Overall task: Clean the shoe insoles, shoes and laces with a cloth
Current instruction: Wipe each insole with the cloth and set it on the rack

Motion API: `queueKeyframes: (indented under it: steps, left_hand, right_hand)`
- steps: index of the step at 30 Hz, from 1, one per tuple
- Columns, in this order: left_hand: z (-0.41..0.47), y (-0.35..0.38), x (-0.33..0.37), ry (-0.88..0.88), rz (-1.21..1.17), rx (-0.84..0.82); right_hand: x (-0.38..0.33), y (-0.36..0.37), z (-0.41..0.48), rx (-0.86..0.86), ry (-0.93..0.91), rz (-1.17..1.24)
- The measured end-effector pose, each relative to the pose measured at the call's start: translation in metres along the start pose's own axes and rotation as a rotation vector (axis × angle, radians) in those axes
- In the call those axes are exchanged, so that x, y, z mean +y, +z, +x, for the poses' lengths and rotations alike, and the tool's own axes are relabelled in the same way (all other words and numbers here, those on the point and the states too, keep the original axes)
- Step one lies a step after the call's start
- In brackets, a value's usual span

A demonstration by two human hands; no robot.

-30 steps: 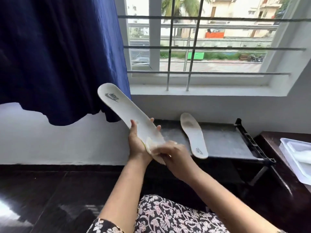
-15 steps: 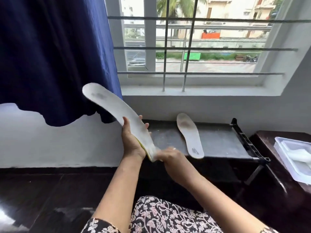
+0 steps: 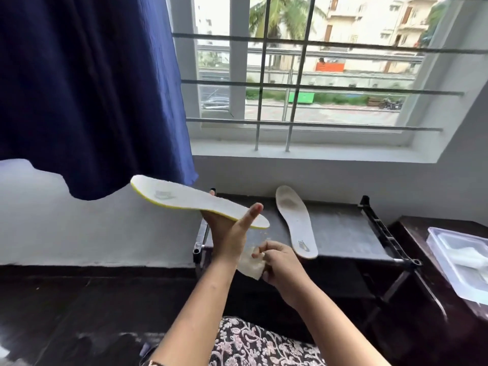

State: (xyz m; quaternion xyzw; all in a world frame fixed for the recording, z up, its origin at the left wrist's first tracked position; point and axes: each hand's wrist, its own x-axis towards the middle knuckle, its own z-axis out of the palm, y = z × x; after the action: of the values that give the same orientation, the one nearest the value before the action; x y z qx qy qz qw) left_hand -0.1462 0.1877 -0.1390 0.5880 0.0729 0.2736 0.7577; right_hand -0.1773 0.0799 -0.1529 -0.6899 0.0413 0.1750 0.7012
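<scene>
My left hand (image 3: pixel 229 232) holds a white insole with a yellow edge (image 3: pixel 190 198) nearly flat in the air, its far end pointing left toward the curtain; my thumb lies over its near end. Just below and to the right, my right hand (image 3: pixel 280 262) is closed on a small pale cloth (image 3: pixel 250 265), which is clear of the insole. A second white insole (image 3: pixel 295 220) lies on the dark top of a low rack (image 3: pixel 340 233) under the window. No shoes or laces are in view.
A blue curtain (image 3: pixel 87 88) hangs at the left, close to the held insole's tip. A clear plastic tray (image 3: pixel 459 262) sits on a dark table at the right edge. The barred window (image 3: pixel 295 83) and its sill lie behind the rack. The floor is dark.
The held insole has tipped from steeply upright to nearly flat, its printed face up. My right hand with the cloth has come off its near end and dropped below it.
</scene>
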Motion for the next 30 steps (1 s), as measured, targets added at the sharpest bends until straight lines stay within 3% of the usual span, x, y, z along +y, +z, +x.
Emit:
queueKeyframes:
  steps: [5, 9, 11, 14, 19, 26, 30]
  left_hand:
    - [-0.023, -0.007, -0.009, 0.117, 0.144, -0.111]
    - [-0.014, -0.013, -0.012, 0.091, 0.242, -0.049]
    - [-0.022, -0.023, -0.020, 0.215, 0.383, -0.163]
    - [-0.036, -0.035, -0.029, 0.333, 0.498, -0.366]
    - [-0.021, -0.044, -0.029, 0.438, 0.569, -0.303]
    - [0.001, -0.059, -0.043, 0.469, 0.741, -0.197]
    - [0.020, -0.069, -0.065, 0.296, 0.837, -0.214]
  right_hand:
    - [-0.015, 0.002, 0.002, -0.021, 0.159, 0.322]
    - [-0.025, -0.002, 0.003, -0.056, 0.161, 0.422]
    - [-0.034, -0.006, 0.005, -0.023, 0.107, 0.443]
    - [-0.046, -0.014, 0.012, 0.079, 0.029, 0.357]
    - [-0.031, -0.015, 0.017, -0.075, 0.124, 0.278]
    - [-0.019, -0.018, 0.037, 0.137, 0.049, 0.022]
    - [-0.011, -0.043, 0.064, 0.388, -0.048, -0.113]
